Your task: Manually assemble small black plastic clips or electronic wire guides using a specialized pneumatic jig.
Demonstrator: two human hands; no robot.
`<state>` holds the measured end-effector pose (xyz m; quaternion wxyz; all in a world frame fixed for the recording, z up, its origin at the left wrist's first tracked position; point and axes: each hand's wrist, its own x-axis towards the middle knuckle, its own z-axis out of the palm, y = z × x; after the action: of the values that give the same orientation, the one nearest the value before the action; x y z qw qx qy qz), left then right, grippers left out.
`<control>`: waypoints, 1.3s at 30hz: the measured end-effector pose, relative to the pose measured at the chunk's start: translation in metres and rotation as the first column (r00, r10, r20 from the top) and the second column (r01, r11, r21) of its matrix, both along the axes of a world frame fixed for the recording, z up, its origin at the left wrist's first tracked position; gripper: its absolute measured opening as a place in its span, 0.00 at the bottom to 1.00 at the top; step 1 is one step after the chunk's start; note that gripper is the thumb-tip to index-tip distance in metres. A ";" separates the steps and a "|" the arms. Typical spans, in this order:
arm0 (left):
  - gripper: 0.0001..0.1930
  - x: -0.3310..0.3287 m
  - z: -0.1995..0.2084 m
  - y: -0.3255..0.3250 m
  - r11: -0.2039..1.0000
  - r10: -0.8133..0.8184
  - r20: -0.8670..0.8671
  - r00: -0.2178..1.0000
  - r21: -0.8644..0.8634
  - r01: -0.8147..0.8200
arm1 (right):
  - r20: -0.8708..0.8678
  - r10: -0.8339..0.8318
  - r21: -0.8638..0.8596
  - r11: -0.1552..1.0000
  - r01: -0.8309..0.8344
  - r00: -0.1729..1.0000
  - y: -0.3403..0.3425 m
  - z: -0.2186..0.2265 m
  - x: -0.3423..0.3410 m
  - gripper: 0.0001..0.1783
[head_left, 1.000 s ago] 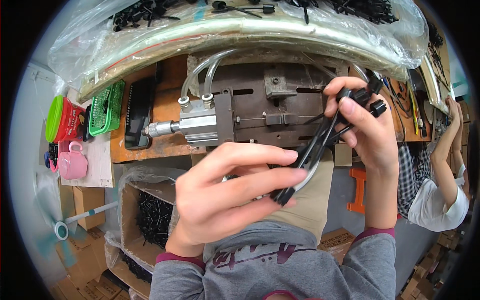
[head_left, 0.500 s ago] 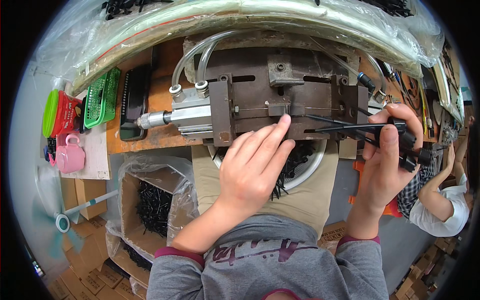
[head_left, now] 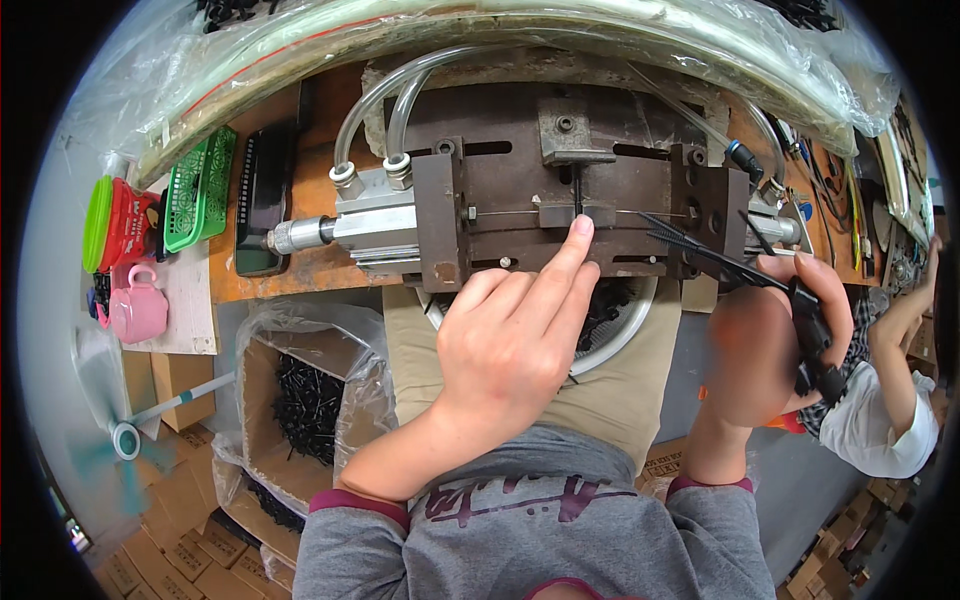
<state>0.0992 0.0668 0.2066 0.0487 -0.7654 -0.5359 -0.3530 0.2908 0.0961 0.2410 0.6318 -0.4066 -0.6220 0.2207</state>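
Pressing a fingertip on the rusty brown metal jig [head_left: 570, 200], the left hand [head_left: 510, 340] holds nothing, while the right hand [head_left: 765, 335] clasps thin black ties [head_left: 720, 262].

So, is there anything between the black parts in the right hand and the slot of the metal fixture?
Nothing visible blocks it. The black parts in the right hand point over bare metal fixture, but the left hand's fingertip rests at the slot.

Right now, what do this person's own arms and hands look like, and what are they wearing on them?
Both hands are bare: no gloves, rings or watch show on the left hand or the right hand. The forearms are uncovered, with grey sleeves pushed up toward the elbows, each ending in a dark red cuff. The grey top has dark red lettering across the chest.
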 end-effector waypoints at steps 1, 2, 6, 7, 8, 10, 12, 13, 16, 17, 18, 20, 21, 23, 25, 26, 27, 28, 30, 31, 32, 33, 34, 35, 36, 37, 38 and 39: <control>0.11 -0.001 0.001 0.000 1.000 -0.007 0.000 1.000 -0.027 0.007 | 0.137 -0.030 0.043 0.999 0.024 0.990 -0.002 -0.001 0.004 0.21; 0.13 -0.003 0.004 -0.001 0.998 -0.014 -0.001 1.000 -0.054 0.014 | 0.266 -0.070 0.097 0.994 0.045 0.961 -0.004 -0.001 0.008 0.22; 0.23 -0.006 0.026 -0.006 0.931 -0.134 0.444 0.886 -0.249 0.266 | 0.545 -0.134 0.344 0.936 -0.074 0.828 -0.006 -0.002 0.008 0.25; 0.30 -0.006 0.034 -0.010 0.872 -0.140 0.707 0.694 -0.245 0.425 | 0.571 -0.096 0.355 0.925 -0.139 0.815 -0.009 -0.003 0.003 0.25; 0.32 -0.012 0.041 -0.012 0.830 -0.162 0.782 0.602 -0.222 0.512 | 0.600 -0.061 0.354 0.915 -0.196 0.798 -0.011 -0.003 0.000 0.25; 0.29 -0.012 0.047 -0.010 0.842 -0.140 0.802 0.580 -0.212 0.496 | 0.637 0.028 0.346 0.882 -0.319 0.770 -0.011 -0.005 -0.005 0.25; 0.27 -0.014 0.045 -0.005 0.822 -0.173 0.790 0.588 -0.213 0.529 | 0.655 0.126 0.329 0.840 -0.431 0.745 -0.009 -0.008 -0.007 0.25; 0.26 -0.015 0.045 -0.003 0.810 -0.192 0.784 0.591 -0.213 0.546 | 0.651 0.113 0.349 0.834 -0.428 0.751 -0.008 -0.010 -0.009 0.24; 0.23 -0.017 0.039 -0.008 0.829 -0.178 0.820 0.544 -0.173 0.532 | 0.656 0.131 0.328 0.838 -0.437 0.744 -0.006 -0.008 -0.005 0.24; 0.23 -0.018 0.041 -0.010 0.867 -0.198 0.752 0.628 -0.165 0.471 | 0.660 0.118 0.332 0.840 -0.430 0.742 -0.004 -0.008 -0.002 0.25; 0.22 -0.020 0.042 -0.012 0.899 -0.211 0.678 0.704 -0.148 0.413 | 0.654 0.106 0.337 0.846 -0.414 0.749 -0.004 -0.008 -0.001 0.25; 0.20 -0.018 0.039 -0.012 0.947 -0.199 0.538 0.819 -0.110 0.302 | 0.608 -0.004 0.351 0.898 -0.265 0.794 -0.005 -0.006 -0.001 0.25; 0.19 -0.015 0.032 -0.013 0.967 -0.166 0.473 0.865 -0.093 0.237 | 0.581 -0.051 0.349 0.917 -0.192 0.812 -0.004 -0.008 -0.003 0.25; 0.17 -0.014 0.025 -0.010 0.983 -0.139 0.281 0.950 -0.080 0.167 | 0.557 -0.079 0.294 0.950 -0.107 0.827 -0.005 -0.008 0.000 0.22; 0.17 -0.011 0.015 -0.008 0.986 -0.137 0.158 0.978 -0.077 0.151 | 0.549 -0.107 0.260 0.964 -0.048 0.829 -0.005 -0.007 0.001 0.21; 0.16 -0.009 0.011 -0.008 0.987 -0.135 0.096 0.986 -0.075 0.142 | 0.552 -0.116 0.257 0.966 -0.037 0.826 -0.005 -0.007 0.000 0.21; 0.15 -0.007 0.010 -0.007 0.991 -0.115 0.054 0.992 -0.064 0.118 | 0.549 -0.124 0.261 0.965 -0.029 0.827 -0.005 -0.007 -0.001 0.21; 0.15 -0.006 0.011 -0.005 0.991 -0.105 0.045 0.993 -0.080 0.108 | 0.545 -0.131 0.264 0.964 -0.021 0.828 -0.004 -0.008 -0.004 0.22; 0.15 -0.005 0.015 0.000 0.990 -0.083 0.026 0.996 -0.109 0.085 | 0.546 -0.137 0.265 0.964 -0.015 0.827 -0.004 -0.008 -0.005 0.22; 0.15 -0.005 0.014 0.000 0.990 -0.076 0.023 0.997 -0.114 0.078 | 0.549 -0.136 0.264 0.964 -0.017 0.824 -0.004 -0.008 -0.005 0.23; 0.15 -0.005 0.014 -0.001 0.990 -0.069 0.019 0.997 -0.120 0.071 | 0.550 -0.129 0.262 0.965 -0.024 0.825 -0.005 -0.008 -0.005 0.23; 0.15 -0.005 0.014 -0.001 0.989 -0.070 0.017 0.997 -0.126 0.072 | 0.552 -0.127 0.262 0.965 -0.027 0.824 -0.006 -0.008 -0.005 0.23; 0.15 -0.005 0.015 -0.001 0.986 -0.076 0.036 0.996 -0.145 0.081 | 0.550 -0.120 0.262 0.964 -0.034 0.826 -0.007 -0.008 -0.005 0.23; 0.16 -0.007 0.017 -0.001 0.983 -0.082 0.055 0.995 -0.163 0.090 | 0.557 -0.105 0.264 0.963 -0.056 0.824 -0.008 -0.009 -0.004 0.23; 0.17 -0.008 0.018 -0.001 0.979 -0.085 0.072 0.994 -0.182 0.097 | 0.563 -0.088 0.267 0.960 -0.080 0.822 -0.010 -0.010 -0.004 0.23; 0.19 -0.007 0.017 -0.002 0.972 -0.105 0.203 0.974 -0.184 0.143 | 0.569 -0.072 0.269 0.958 -0.103 0.820 -0.011 -0.011 -0.003 0.23; 0.20 -0.006 0.017 -0.003 0.965 -0.122 0.330 0.936 -0.180 0.189 | 0.572 -0.060 0.278 0.952 -0.124 0.818 -0.012 -0.013 -0.004 0.23; 0.22 -0.006 0.017 -0.004 0.958 -0.132 0.450 0.883 -0.170 0.230 | 0.575 -0.046 0.286 0.947 -0.148 0.817 -0.012 -0.014 -0.005 0.23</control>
<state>0.0933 0.0630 0.2233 -0.1897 -0.7151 -0.4944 -0.4562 0.2862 0.0842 0.2267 0.4654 -0.3298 -0.8214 0.0016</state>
